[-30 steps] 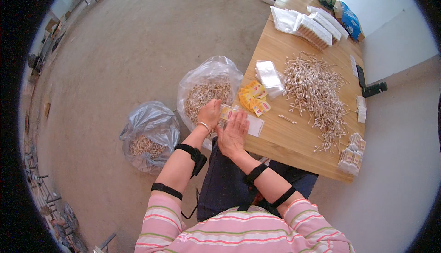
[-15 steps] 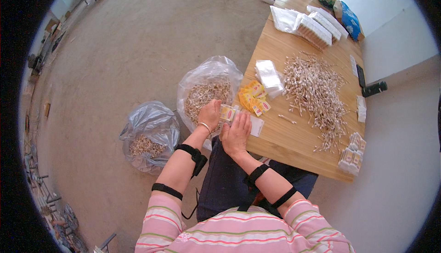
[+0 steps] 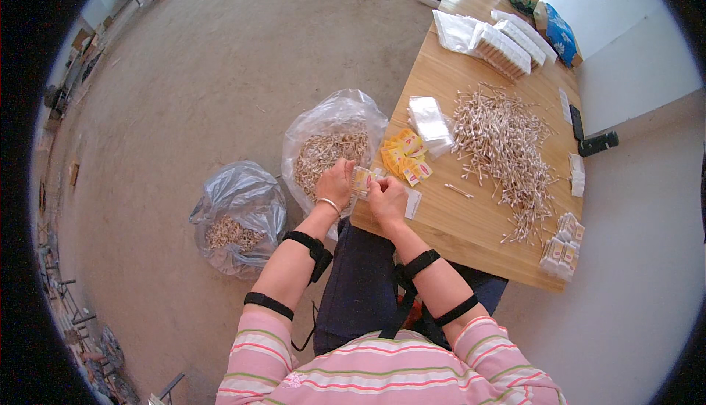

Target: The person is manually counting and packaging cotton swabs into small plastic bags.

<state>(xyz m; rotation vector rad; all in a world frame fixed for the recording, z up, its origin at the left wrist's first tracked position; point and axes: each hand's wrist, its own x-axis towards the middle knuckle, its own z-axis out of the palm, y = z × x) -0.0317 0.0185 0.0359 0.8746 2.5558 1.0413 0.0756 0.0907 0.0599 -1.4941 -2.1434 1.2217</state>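
At the table's left edge, my left hand [image 3: 336,184] is closed on a small see-through packet [image 3: 362,179] with a yellow-and-white card in it. My right hand [image 3: 387,199] pinches the packet's right end between thumb and fingers. Beside my right hand a flat white piece [image 3: 413,203] lies on the wood. Just beyond are a pile of yellow cards [image 3: 404,156] and a stack of see-through plastic bags [image 3: 430,122]. To their right spreads a big heap of cotton swabs [image 3: 504,148], with a loose cotton swab [image 3: 460,191] apart from it.
Left of the table stand a large plastic bag of swabs [image 3: 334,148] and a smaller greyish bag [image 3: 243,188]. Filled packets [image 3: 562,249] sit at the table's near right corner. Bundled swabs [image 3: 504,51] lie at the far end. A dark cylinder [image 3: 599,142] juts from the right edge.
My right hand has gone from lying flat over the packet's end and the table edge to pinching that end with bent fingers. My left hand keeps its hold.
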